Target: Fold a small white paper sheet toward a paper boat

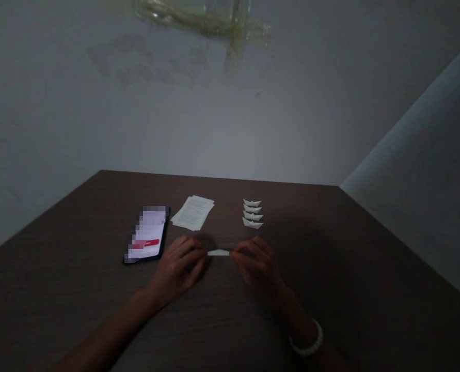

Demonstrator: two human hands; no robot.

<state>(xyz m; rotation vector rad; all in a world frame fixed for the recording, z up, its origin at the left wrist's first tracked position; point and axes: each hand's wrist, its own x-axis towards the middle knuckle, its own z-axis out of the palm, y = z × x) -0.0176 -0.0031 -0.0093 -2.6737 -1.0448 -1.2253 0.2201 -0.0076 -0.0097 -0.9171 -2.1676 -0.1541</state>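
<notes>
A small folded piece of white paper [218, 253] stretches between my two hands, just above or on the dark table. Its left end is pinched by the fingers of my left hand [183, 262]. At the other end, the thumb and fingers of my right hand [257, 263] close on it; the fingertips hide that tip. Beyond my right hand, several small white paper boats [252, 217] stand in a column. A stack of printed paper sheets [193, 213] lies past my left hand.
Left of my left hand lies a phone [146, 235] with a lit, partly blurred screen. The dark brown table [98, 222] reaches back to a grey wall [214, 124] with peeling tape [206, 23] high on it. A pale slanted surface [419, 134] rises at the right.
</notes>
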